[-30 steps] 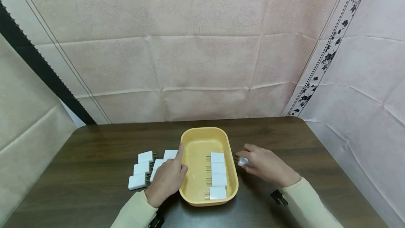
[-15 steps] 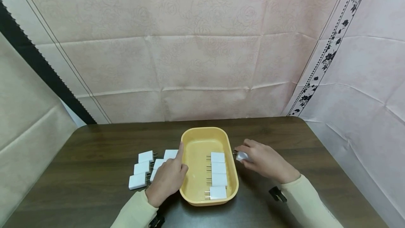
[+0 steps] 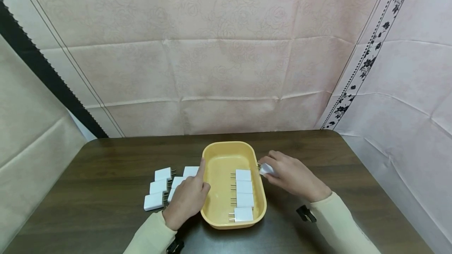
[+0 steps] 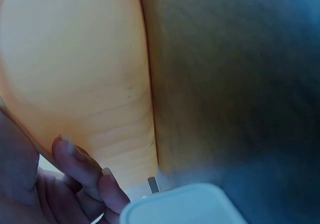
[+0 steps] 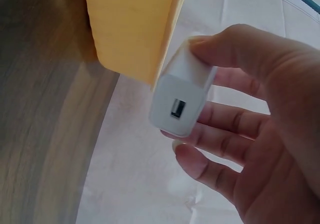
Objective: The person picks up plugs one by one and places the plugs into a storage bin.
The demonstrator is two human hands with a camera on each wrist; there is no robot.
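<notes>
A yellow tray [image 3: 216,160] stands on the table, with several white chargers [image 3: 243,200] in a column on its right half, prongs facing left. My right hand [image 3: 294,175] pinches another white charger [image 3: 267,169] just outside the tray's right wall; in the right wrist view the thumb and fingers [image 5: 220,139] hold that charger [image 5: 175,101], its USB port showing. My left hand [image 3: 187,199] rests at the tray's left side, index finger along the rim, the other fingers [image 4: 80,179] curled in the left wrist view beside the tray wall [image 4: 100,74].
More white chargers [image 3: 154,201] lie on the wooden table [image 3: 106,191] left of the tray, some partly hidden behind the left hand. Pale patterned cloth [image 3: 226,69] hangs behind the table and at both sides.
My right hand has moved up and left with its charger, closer to the tray's right rim. The left hand and the tray have stayed in place.
</notes>
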